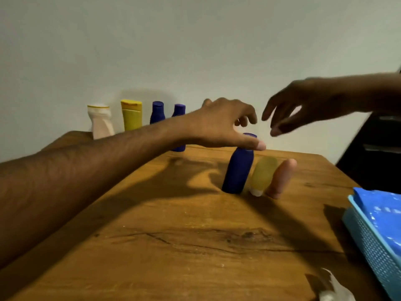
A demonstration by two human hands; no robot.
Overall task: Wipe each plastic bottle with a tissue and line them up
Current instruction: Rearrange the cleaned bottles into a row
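Note:
A dark blue bottle [238,168] stands upright mid-table. My left hand [223,124] hovers over its cap, thumb touching the cap's front, fingers loosely curled and holding nothing. Right beside it lean a translucent yellow bottle [262,174] and a peach bottle [282,178], both blurred. My right hand [303,105] hangs in the air to the right, fingers spread and empty. Along the far edge stands a row: a pale pink bottle [101,121], a yellow tube [132,115], and two blue bottles [157,112] [179,109], the last partly hidden by my arm.
The wooden table [173,235] runs up to a plain wall. A light blue mesh basket [373,240] holding a blue plastic bag [382,211] sits at the right edge. Crumpled white tissue [334,290] lies at the near right corner. Dark furniture [377,148] stands beyond the right side.

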